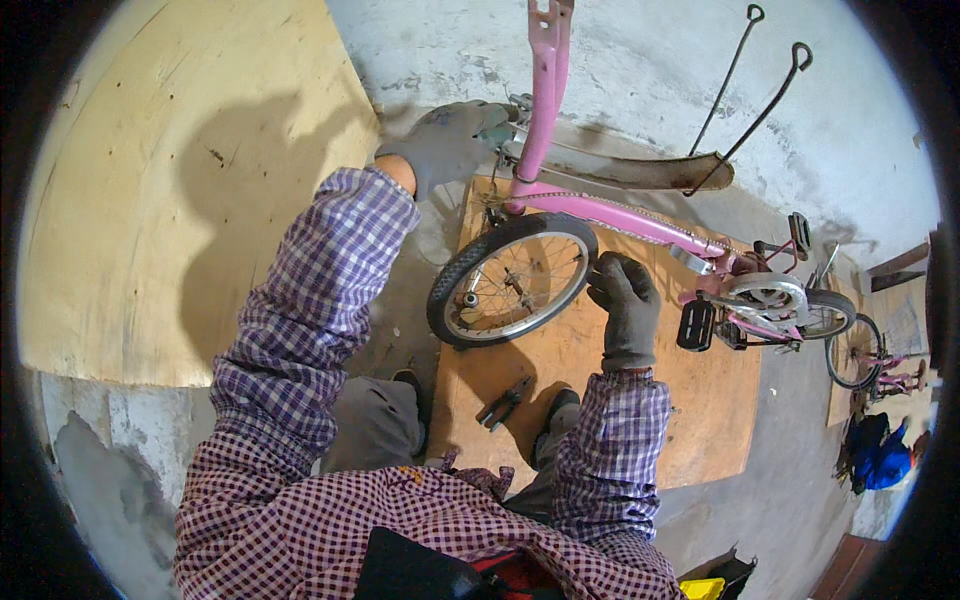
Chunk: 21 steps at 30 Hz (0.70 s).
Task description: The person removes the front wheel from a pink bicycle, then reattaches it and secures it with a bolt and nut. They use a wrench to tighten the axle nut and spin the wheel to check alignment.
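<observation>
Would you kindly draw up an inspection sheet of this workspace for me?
Surface: wooden board, marked, on a grey floor.
Job's things: pink bicycle frame with a chain along one tube; spoked wheel; curved mudguard with two metal rods.
Clutter: pliers lying on the board.
Hands: both gloved; left hand by the frame, grip unclear; right hand beside the wheel, fingers bent, contact unclear.
Cables: nothing seen clearly.
Surroundings: worn pale wall; plywood sheet at left; another bicycle and blue bundle at right.
</observation>
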Available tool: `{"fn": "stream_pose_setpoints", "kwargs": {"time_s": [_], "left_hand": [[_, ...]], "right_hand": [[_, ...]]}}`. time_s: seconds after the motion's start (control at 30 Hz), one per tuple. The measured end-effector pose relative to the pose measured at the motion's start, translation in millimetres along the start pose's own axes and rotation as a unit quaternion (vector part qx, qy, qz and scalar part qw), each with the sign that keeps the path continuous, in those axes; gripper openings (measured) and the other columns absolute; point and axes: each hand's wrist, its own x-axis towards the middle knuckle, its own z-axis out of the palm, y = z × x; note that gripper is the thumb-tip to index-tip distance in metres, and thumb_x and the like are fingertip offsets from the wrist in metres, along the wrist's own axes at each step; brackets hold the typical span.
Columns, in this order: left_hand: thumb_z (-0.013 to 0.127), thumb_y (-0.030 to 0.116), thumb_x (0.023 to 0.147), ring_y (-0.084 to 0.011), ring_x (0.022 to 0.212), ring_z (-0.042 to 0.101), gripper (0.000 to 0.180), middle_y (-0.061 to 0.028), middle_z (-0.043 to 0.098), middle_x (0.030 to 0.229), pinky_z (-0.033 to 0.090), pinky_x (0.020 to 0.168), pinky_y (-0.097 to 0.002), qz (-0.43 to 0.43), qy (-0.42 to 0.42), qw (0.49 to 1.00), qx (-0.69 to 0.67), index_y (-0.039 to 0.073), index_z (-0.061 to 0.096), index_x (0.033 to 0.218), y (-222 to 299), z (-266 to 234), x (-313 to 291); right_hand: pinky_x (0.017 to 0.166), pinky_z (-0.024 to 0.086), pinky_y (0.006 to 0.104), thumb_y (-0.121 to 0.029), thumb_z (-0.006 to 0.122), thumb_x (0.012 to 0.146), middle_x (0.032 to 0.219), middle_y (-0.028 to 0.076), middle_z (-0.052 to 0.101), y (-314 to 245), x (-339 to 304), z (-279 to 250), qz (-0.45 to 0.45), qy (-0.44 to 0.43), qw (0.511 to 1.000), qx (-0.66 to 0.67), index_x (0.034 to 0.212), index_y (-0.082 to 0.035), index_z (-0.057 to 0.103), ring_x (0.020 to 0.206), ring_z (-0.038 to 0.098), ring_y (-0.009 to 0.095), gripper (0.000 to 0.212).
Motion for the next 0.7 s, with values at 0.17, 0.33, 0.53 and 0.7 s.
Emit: {"fn": "stream_pose_setpoints", "kwargs": {"time_s": [0.17,0.33,0.53,0.7], "left_hand": [[0.066,0.039,0.093,-0.0326,0.129,0.054,0.060,-0.0108,0.051,0.146,0.042,0.111,-0.0430,-0.008,-0.096,0.994,0.054,0.012,0.051,0.145,-15.6,4.7,4.5],[0.061,0.043,0.095,-0.0357,0.122,0.058,0.054,-0.0146,0.058,0.136,0.047,0.103,-0.0457,-0.136,-0.085,0.978,0.133,0.011,0.054,0.138,11.4,13.0,2.9],[0.058,0.039,0.096,-0.0392,0.110,0.064,0.041,-0.0197,0.066,0.118,0.051,0.094,-0.0488,-0.070,-0.031,0.988,0.138,0.008,0.060,0.121,30.5,-1.6,-1.8],[0.054,0.040,0.098,-0.0416,0.113,0.063,0.042,-0.0201,0.064,0.126,0.049,0.098,-0.0497,-0.095,-0.037,0.982,0.162,0.012,0.058,0.129,46.5,-6.3,3.0]], "right_hand": [[0.075,0.054,0.0290,-0.020,0.072,0.095,0.101,0.008,0.071,0.6,-0.7,-8.4,-0.004,-0.027,1.000,0.013,0.114,0.001,0.069,0.086,0.069,0.018,0.029],[0.074,0.053,0.0292,-0.021,0.071,0.095,0.099,0.008,0.071,-1.7,3.4,-21.0,-0.015,-0.037,0.999,-0.001,0.114,0.002,0.069,0.085,0.068,0.018,0.030],[0.070,0.052,0.0270,-0.021,0.071,0.095,0.095,0.006,0.070,-14.2,3.9,-18.7,-0.014,-0.036,0.999,-0.010,0.114,0.003,0.069,0.082,0.067,0.015,0.031],[0.071,0.053,0.0271,-0.021,0.071,0.096,0.095,0.006,0.070,-22.6,1.1,-18.7,-0.014,-0.044,0.999,-0.012,0.114,0.003,0.069,0.082,0.068,0.015,0.030]]}}
